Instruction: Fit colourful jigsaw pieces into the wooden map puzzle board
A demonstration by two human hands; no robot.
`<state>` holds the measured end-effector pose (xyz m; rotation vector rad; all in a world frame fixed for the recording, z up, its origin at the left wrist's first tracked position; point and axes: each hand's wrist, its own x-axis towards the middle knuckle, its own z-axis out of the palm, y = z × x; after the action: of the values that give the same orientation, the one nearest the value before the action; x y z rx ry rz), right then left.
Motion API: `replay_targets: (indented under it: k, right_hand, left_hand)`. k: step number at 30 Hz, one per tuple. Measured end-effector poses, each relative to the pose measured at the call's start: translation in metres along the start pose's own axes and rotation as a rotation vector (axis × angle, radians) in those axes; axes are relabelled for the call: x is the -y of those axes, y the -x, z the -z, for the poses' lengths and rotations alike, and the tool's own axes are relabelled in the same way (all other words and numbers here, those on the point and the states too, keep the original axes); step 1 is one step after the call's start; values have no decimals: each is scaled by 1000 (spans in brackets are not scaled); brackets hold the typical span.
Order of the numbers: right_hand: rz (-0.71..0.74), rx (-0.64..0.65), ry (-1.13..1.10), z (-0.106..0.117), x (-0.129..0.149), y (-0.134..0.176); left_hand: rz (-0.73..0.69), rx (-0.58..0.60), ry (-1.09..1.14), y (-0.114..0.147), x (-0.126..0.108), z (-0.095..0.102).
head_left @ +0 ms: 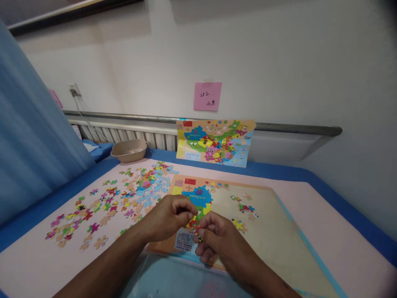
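Observation:
My right hand [218,236] pinches a small puzzle piece [200,239] with dark and yellow marks between thumb and fingers. Close beside it, my left hand [172,217] is closed in a pinch over the assembled part of the puzzle; whatever is between its fingertips is too small to make out. Beneath both hands lies the puzzle board [263,223], a map picture joined along its left side with a blue region [198,198]. Part of the picture is hidden by my hands. A few joined pieces [246,208] and a yellow piece [238,224] rest on the bare board.
Many loose puzzle pieces [108,203] are spread over the pink table top [27,256] at left. A beige basin [129,151] stands at the back left. The reference map picture [215,142] leans on the wall under a metal rail [294,128]. A blue curtain [37,107] hangs left.

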<state>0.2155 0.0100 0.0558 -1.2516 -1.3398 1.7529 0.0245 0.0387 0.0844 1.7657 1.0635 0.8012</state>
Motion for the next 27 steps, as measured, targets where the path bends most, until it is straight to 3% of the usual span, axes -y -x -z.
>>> replay_targets:
  k: [16,27]
  right_hand:
    - [86,-43,-99,-2,-8,-7]
    - [51,-103,-110,-7,-3,-3]
  left_hand:
    - [39,28,52,-4,5,-1]
    - [63,20,170,-6,13,-3]
